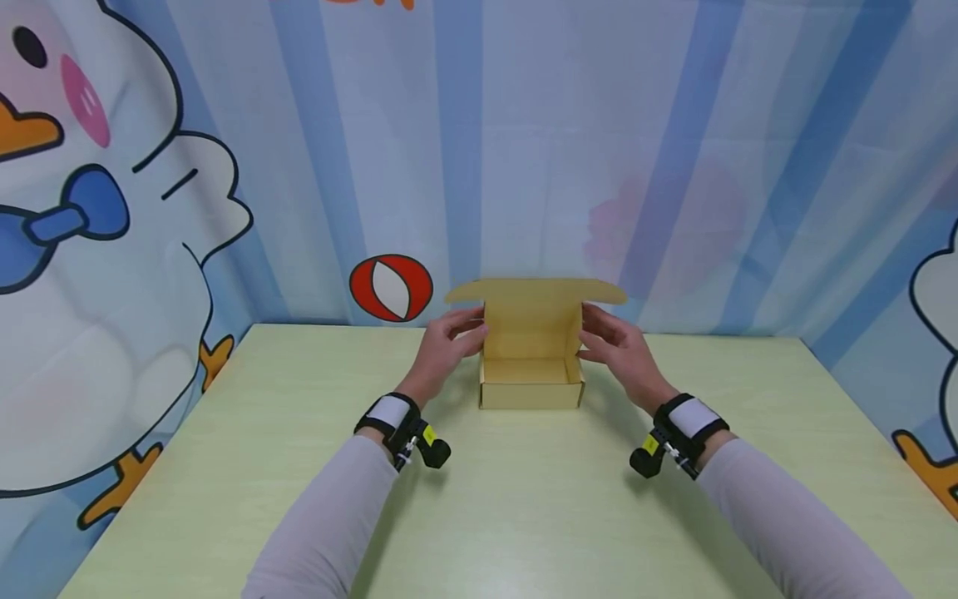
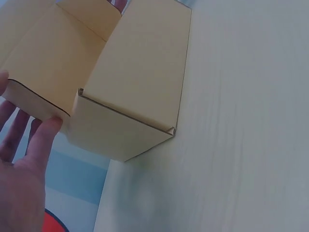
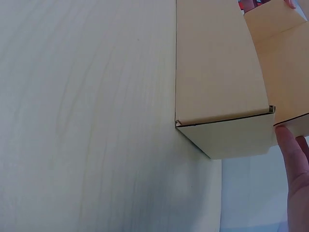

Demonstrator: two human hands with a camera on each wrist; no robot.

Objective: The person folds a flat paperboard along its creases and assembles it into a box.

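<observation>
A small brown cardboard mailer box [image 1: 531,396] stands on the table with its lid [image 1: 533,320] raised upright at the back and the lid's front tab spread at the top. My left hand [image 1: 443,349] is at the lid's left side. In the left wrist view, its thumb [image 2: 44,137] touches the lower corner of the folded side flap [image 2: 36,101], other fingers spread along it. At the opposite side is my right hand [image 1: 619,353]. Its thumb [image 3: 289,150] touches the right side flap [image 3: 300,125] in the right wrist view; its other fingers are partly hidden.
The pale wooden table [image 1: 524,507] extends in front of the box and to both sides. Close behind it hangs a blue-striped curtain [image 1: 524,166] printed with cartoon ducks and a red ball. Both wrists wear strapped cameras.
</observation>
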